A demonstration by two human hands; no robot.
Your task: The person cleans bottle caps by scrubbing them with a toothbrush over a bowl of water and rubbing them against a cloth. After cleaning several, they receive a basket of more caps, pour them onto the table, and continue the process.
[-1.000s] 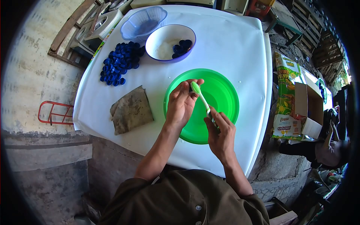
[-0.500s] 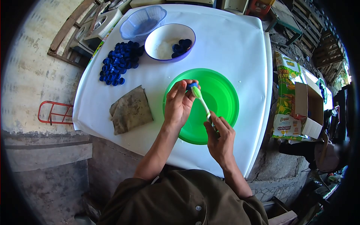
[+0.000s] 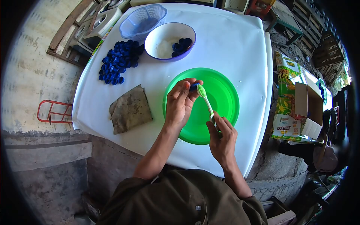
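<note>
Over a green basin, my left hand pinches a blue bottle cap between thumb and fingers. My right hand is closed around the handle of a white and green toothbrush. The brush head touches or lies right beside the cap; the exact contact is too small to tell. Behind the basin stands a white bowl with a purple outside, holding several blue caps and some whitish liquid or foam. A heap of blue caps lies loose left of that bowl.
A translucent blue basket stands at the table's back left. A stained folded cloth lies on the white tabletop, left of the basin. Beyond the right edge are an open cardboard box and a person, partly seen.
The toothbrush head has shifted slightly right and up beside the cap, and my right hand has moved a little right. The cap has turned slightly in my left fingers.
</note>
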